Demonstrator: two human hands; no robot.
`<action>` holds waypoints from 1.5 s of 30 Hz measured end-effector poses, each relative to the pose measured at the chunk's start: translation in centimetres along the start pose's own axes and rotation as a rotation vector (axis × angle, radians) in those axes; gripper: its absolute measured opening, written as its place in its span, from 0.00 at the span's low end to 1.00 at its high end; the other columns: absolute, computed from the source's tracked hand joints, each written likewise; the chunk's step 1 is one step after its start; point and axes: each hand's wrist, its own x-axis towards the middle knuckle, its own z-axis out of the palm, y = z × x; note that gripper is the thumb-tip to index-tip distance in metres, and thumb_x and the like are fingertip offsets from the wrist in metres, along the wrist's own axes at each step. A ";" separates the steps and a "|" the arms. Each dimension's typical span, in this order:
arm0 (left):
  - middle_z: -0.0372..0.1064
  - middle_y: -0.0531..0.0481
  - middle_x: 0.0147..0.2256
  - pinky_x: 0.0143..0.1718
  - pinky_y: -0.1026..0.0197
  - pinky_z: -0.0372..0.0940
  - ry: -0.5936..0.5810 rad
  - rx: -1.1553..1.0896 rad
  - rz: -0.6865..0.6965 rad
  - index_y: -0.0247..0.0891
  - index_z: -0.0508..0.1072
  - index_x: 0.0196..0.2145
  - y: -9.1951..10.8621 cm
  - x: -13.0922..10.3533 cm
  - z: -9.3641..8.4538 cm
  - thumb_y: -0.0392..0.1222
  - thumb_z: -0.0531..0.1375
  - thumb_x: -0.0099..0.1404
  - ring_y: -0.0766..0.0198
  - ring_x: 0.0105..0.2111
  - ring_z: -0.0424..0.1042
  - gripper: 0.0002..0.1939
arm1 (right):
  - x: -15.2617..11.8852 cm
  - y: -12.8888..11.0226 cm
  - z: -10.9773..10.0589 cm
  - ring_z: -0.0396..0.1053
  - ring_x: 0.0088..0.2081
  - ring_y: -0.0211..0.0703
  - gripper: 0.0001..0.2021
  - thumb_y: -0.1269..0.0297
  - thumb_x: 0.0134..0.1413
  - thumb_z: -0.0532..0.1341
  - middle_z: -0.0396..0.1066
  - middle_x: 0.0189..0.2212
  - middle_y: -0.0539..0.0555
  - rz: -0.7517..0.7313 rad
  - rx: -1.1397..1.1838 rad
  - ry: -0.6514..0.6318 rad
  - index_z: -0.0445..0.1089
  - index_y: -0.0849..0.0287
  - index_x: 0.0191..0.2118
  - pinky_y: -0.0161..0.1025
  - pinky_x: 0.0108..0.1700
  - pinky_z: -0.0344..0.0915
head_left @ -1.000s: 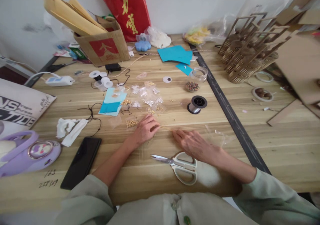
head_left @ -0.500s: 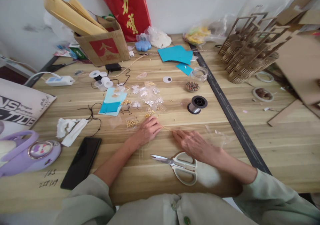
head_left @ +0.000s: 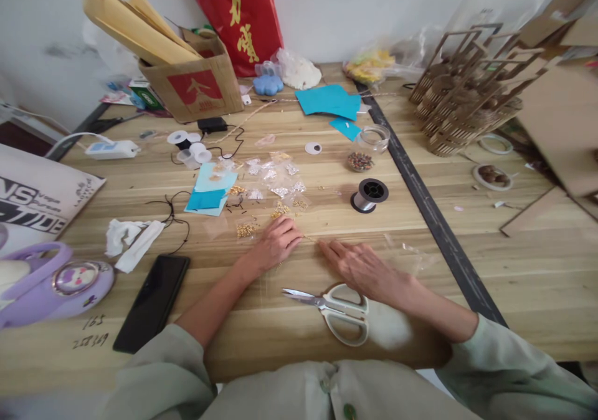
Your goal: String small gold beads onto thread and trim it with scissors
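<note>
A thin gold beaded strand runs between my two hands, low over the wooden table. My left hand is closed on its left part, and a short end hangs below the palm. Fingertips of my right hand are pressed together at the strand's right end. White-handled scissors lie below my right hand, blades pointing left. Just beyond my left hand are small gold beads and a bag of gold beads. A spool of clear thread stands beyond my right hand.
Blue papers and small plastic bags lie farther back. A black phone and purple object are at left. Wooden baskets, a glass jar and a cardboard box stand behind.
My right hand has shifted slightly to the left along the strand, closer to my left hand. My left hand stays nearly in place.
</note>
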 end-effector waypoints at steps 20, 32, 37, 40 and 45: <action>0.69 0.46 0.32 0.43 0.56 0.65 0.010 -0.047 -0.064 0.35 0.75 0.35 -0.1 0.0 -0.3 0.37 0.54 0.68 0.61 0.38 0.66 0.09 | 0.2 0.1 -1.7 0.72 0.39 0.46 0.21 0.79 0.59 0.51 0.69 0.46 0.63 0.017 0.063 -0.106 0.57 0.66 0.57 0.38 0.32 0.60; 0.72 0.47 0.31 0.40 0.58 0.66 0.172 -0.114 -0.085 0.35 0.74 0.34 -1.1 0.7 -1.7 0.36 0.57 0.66 0.62 0.36 0.68 0.06 | -0.3 3.9 -2.4 0.68 0.33 0.40 0.08 0.74 0.65 0.49 0.70 0.35 0.55 0.122 0.162 -0.093 0.65 0.62 0.38 0.36 0.28 0.48; 0.73 0.48 0.31 0.40 0.57 0.66 0.213 -0.095 -0.089 0.37 0.74 0.33 -0.9 1.2 -2.7 0.36 0.58 0.65 0.63 0.33 0.70 0.05 | -0.1 3.6 -1.6 0.70 0.36 0.40 0.09 0.70 0.66 0.50 0.70 0.39 0.54 0.073 0.231 -0.116 0.66 0.61 0.40 0.36 0.28 0.47; 0.73 0.48 0.30 0.40 0.57 0.66 0.196 -0.094 -0.086 0.37 0.74 0.33 -0.7 1.4 -3.1 0.37 0.58 0.65 0.63 0.33 0.70 0.05 | 0.0 3.4 -1.0 0.70 0.36 0.40 0.08 0.69 0.66 0.50 0.70 0.41 0.54 0.056 0.240 -0.102 0.66 0.60 0.41 0.37 0.28 0.48; 0.73 0.48 0.30 0.39 0.58 0.66 0.126 -0.120 -0.058 0.36 0.74 0.33 0.0 2.1 -3.3 0.36 0.58 0.66 0.63 0.33 0.69 0.05 | 0.1 3.0 -0.8 0.70 0.39 0.41 0.10 0.69 0.66 0.49 0.70 0.41 0.55 0.022 0.311 -0.078 0.66 0.60 0.42 0.36 0.33 0.54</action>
